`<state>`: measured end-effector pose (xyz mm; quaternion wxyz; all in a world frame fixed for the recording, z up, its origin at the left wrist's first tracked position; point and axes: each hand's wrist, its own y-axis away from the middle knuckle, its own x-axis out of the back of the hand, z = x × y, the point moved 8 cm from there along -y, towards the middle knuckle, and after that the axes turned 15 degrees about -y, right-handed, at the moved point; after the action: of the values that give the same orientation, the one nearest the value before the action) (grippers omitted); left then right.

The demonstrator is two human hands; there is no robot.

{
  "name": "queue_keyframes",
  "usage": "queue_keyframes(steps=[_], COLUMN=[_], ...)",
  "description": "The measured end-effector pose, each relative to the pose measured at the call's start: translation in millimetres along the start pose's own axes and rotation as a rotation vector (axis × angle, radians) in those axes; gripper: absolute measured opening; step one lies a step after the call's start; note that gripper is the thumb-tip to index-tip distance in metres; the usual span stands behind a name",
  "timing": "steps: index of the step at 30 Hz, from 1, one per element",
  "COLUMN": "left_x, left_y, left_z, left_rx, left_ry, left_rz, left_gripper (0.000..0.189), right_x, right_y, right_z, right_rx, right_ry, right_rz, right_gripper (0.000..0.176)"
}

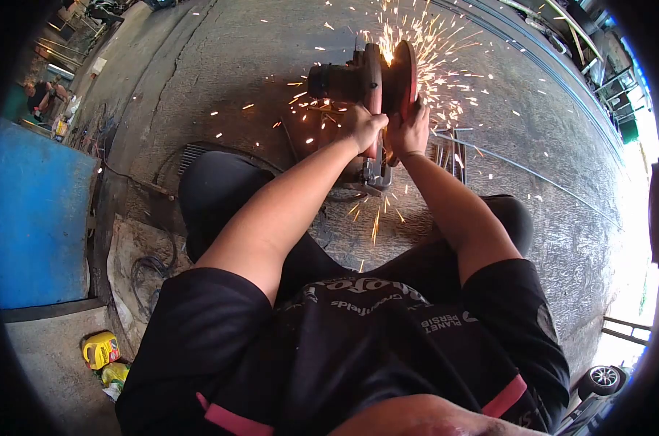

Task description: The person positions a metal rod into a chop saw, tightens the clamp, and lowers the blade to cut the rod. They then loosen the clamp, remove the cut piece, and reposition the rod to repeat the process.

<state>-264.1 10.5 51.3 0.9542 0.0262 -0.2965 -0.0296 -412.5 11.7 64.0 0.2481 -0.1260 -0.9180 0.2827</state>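
A cut-off saw point(373, 80) with a dark motor and a reddish round guard stands on the floor ahead of my knees. Bright sparks fly up and to the right from behind it, and some scatter toward me. My left hand point(365, 128) is wrapped round the saw's handle. My right hand point(411, 132) lies against the lower part of the reddish guard point(409, 76), its fingers pointing up; whether it grips anything there is hidden. A metal clamp part point(376, 176) shows below the hands, between my knees.
Long thin metal bars point(518, 171) lie on the floor at the right. A cable point(137, 178) runs along the left, near a blue panel point(39, 214). A yellow container point(100, 350) stands lower left. Another person point(46, 94) is at the far upper left.
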Motion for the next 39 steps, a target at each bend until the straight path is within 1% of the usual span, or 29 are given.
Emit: queue_keyframes(steps=[1, 2, 4, 5, 7, 8, 10, 14, 16, 18, 20, 21, 22, 24, 26, 27, 30, 32, 33, 35, 39], left_x=[-7.8, -15.8, -17.1, -10.7, 7.1, 4.1, -3.9, -2.0, 8.4, 1.6, 0.1, -1.1, -3.2, -2.6, -1.9, -1.0, -0.6, 4.0, 3.3, 0.1, -0.2], left_y=[-5.0, -12.1, -22.8, -15.8, 4.8, 2.7, -1.5, 1.6, 11.9, 5.5, 1.8, 2.2, 3.4, 6.1, 8.5, 8.7, 8.4, 8.5, 8.5, 8.1, 8.7], left_z=[-9.1, -19.8, -26.7, -18.2, 6.0, 2.0, -5.5, 1.0, 12.3, 1.0, -3.2, -3.4, -3.4, 0.5, 6.6, 7.2, 4.6, 3.5, 3.0, 2.1, 7.0], left_rx=[0.008, 0.010, -0.105, -0.104, -0.050, -0.051, -0.067, -0.079, -0.056, -0.050, -0.045, -0.031, -0.017, -0.022, -0.070, -0.072, -0.041, -0.036, -0.036, -0.032, -0.061], left_ry=[0.077, 0.077, 0.139, 0.138, -0.007, -0.007, 0.151, 0.136, 0.161, 0.196, 0.229, 0.222, 0.215, 0.191, 0.268, 0.268, 0.179, 0.058, 0.058, 0.166, 0.245], left_rz=[-0.032, -0.033, 0.108, 0.110, 0.114, 0.114, 0.091, 0.051, 0.118, 0.131, 0.142, 0.108, 0.074, 0.079, 0.077, 0.077, 0.047, 0.103, 0.101, 0.081, 0.086], left_gripper=[0.036, 0.036, 0.035, 0.035, 0.034, 0.034, 0.017, 0.019, 0.027, 0.027, 0.028, 0.027, 0.027, 0.027, 0.021, 0.021, 0.021, 0.021, 0.021, 0.029, 0.029], right_x=[0.7, 1.1, 1.1, 1.5, -0.1, -0.7, 0.1, 2.0, 2.0, 4.4, 4.4, 1.5, 0.7, -0.7, -0.4, 0.5, 1.4, 0.9, 0.5, 2.0, 3.2], right_y=[0.1, 0.5, 1.8, 1.6, 1.2, 0.8, 0.8, 1.7, 1.3, 2.0, 1.9, 2.3, 3.6, 3.2, 3.1, 2.9, 2.7, 2.8, 2.9, 3.4, 3.2], right_z=[-1.1, -2.5, -3.6, -4.7, -1.0, -0.7, -1.4, -5.6, -5.2, -10.7, -21.7, -3.9, 0.7, 2.7, 1.9, 0.5, -1.7, -0.3, -0.1, -1.7, -7.3], right_rx=[-0.011, -0.022, -0.009, 0.005, 0.001, -0.004, -0.001, 0.008, 0.028, 0.043, 0.142, 0.032, 0.025, 0.002, 0.001, 0.015, 0.025, 0.017, 0.031, 0.042, 0.039], right_ry=[0.001, 0.002, 0.013, 0.025, 0.032, 0.040, 0.022, 0.005, 0.005, 0.006, 0.083, -0.004, -0.002, 0.020, 0.014, 0.007, -0.016, -0.031, -0.012, 0.008, -0.015], right_rz=[0.002, 0.004, 0.012, 0.023, 0.009, -0.003, 0.009, 0.030, 0.035, 0.039, 0.017, 0.038, 0.038, 0.006, 0.012, 0.027, 0.035, 0.028, 0.030, 0.033, 0.029], right_gripper=[0.063, 0.063, 0.064, 0.064, 0.064, 0.065, 0.063, 0.060, 0.059, 0.058, 0.060, 0.060, 0.060, 0.062, 0.062, 0.062, 0.062, 0.063, 0.061, 0.060, 0.055])
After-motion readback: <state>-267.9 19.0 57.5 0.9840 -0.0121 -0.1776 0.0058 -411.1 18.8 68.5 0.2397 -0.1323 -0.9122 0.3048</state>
